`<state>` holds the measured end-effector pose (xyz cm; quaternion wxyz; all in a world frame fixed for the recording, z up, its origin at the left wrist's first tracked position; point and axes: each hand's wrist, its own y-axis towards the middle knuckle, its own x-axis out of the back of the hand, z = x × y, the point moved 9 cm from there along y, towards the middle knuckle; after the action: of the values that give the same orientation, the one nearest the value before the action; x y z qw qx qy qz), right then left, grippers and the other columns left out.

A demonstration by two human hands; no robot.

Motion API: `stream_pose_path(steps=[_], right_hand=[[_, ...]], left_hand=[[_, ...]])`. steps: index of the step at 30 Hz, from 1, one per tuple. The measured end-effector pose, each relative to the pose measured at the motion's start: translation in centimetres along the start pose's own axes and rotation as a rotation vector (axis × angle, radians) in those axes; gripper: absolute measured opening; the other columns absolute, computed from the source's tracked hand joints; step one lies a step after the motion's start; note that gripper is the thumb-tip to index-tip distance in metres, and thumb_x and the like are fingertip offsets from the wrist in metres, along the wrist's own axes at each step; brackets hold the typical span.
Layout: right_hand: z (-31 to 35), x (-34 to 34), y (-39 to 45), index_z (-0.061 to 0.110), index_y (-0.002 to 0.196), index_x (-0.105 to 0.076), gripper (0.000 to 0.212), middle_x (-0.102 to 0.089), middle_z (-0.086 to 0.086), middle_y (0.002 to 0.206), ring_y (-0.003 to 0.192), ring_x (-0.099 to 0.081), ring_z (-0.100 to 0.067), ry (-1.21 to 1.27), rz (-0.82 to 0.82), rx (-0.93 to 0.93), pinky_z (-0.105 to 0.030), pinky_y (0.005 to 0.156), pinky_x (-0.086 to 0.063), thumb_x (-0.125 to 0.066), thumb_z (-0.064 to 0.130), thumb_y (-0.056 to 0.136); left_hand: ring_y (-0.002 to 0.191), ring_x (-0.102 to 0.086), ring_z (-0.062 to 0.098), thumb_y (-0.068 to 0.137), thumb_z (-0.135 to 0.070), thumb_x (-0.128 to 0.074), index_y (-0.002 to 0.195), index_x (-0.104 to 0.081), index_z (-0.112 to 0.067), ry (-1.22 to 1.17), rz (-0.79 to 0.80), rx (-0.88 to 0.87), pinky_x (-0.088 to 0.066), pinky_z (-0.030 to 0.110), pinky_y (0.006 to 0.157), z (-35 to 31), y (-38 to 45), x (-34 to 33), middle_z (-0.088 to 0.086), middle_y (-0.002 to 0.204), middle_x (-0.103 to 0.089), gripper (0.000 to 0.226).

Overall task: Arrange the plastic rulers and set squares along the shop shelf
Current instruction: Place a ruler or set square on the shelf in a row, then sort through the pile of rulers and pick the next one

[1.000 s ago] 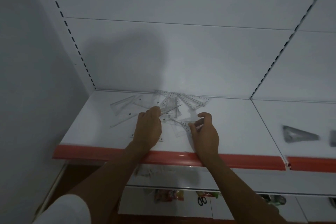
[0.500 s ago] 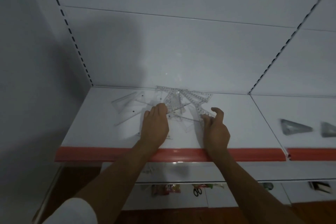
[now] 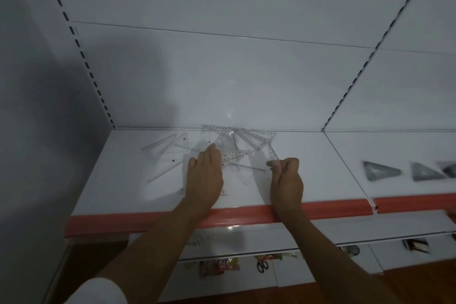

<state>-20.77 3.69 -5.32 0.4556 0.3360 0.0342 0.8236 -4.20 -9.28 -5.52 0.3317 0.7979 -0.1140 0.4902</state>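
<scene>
A loose heap of clear plastic rulers and set squares (image 3: pixel 237 142) lies on the white shelf (image 3: pixel 128 180), near its back edge. More clear set squares (image 3: pixel 167 147) lie to the left of the heap. My left hand (image 3: pixel 204 175) rests flat, palm down, on the near part of the heap, fingers together. My right hand (image 3: pixel 286 177) is curled at the heap's right side, with its fingertips pinched on the corner of a clear set square (image 3: pixel 270 153).
The shelf has a red front strip (image 3: pixel 333 210). On the neighbouring shelf section to the right lie grey triangular set squares (image 3: pixel 380 170). A lower shelf holds packets (image 3: pixel 219 266) and scissors (image 3: pixel 262 266). A grey wall stands at the left.
My right hand has gone from spread fingers to a pinch on a set square's corner. My left hand has flattened on the heap. The view shifted slightly.
</scene>
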Motion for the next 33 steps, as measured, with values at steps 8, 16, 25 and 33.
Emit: stream_pose_path(steps=[8, 16, 25, 33], right_hand=[[-0.1, 1.3, 0.9, 0.014, 0.094, -0.034, 0.014, -0.062, 0.002, 0.087, 0.072, -0.06, -0.019, 0.248, -0.033, -0.133, -0.025, 0.062, -0.045, -0.031, 0.024, 0.103], [1.3, 1.6, 2.0, 0.011, 0.094, -0.035, 0.012, -0.056, -0.005, 0.083, 0.067, -0.054, -0.018, 0.239, 0.086, -0.173, -0.028, 0.057, -0.046, -0.034, 0.019, 0.102], [-2.5, 10.6, -1.3, 0.015, 0.098, -0.038, 0.034, -0.037, 0.003, 0.091, 0.075, -0.035, -0.006, 0.031, 0.038, -0.184, -0.016, 0.063, -0.033, -0.064, 0.006, 0.078], [-10.2, 23.7, -4.6, 0.02, 0.098, -0.044, 0.017, -0.048, -0.002, 0.099, 0.084, -0.05, -0.011, 0.014, -0.118, -0.235, -0.031, 0.074, -0.05, -0.051, 0.008, 0.089]], left_hand=[[0.082, -0.055, 0.033, 0.074, 0.013, -0.051, 0.103, -0.054, -0.006, -0.205, -0.088, 0.117, -0.042, 0.04, 0.068, -0.7, 1.7, 4.1, 0.012, 0.091, -0.06, 0.035], [0.077, -0.053, 0.022, 0.089, -0.01, -0.052, 0.089, -0.043, -0.014, -0.641, 0.009, 0.212, -0.044, 0.034, 0.066, -4.0, 1.8, 4.5, 0.004, 0.085, -0.054, 0.01], [0.075, -0.058, 0.01, 0.089, -0.024, -0.063, 0.094, -0.042, -0.015, -0.969, 0.455, 0.099, -0.041, 0.017, 0.06, -18.8, -1.5, -0.5, -0.001, 0.085, -0.057, 0.023], [0.067, -0.052, 0.01, 0.092, -0.01, -0.057, 0.085, -0.038, -0.017, -0.938, 0.541, -0.05, -0.035, 0.014, 0.051, -34.7, -5.6, -2.7, -0.002, 0.076, -0.051, 0.021]])
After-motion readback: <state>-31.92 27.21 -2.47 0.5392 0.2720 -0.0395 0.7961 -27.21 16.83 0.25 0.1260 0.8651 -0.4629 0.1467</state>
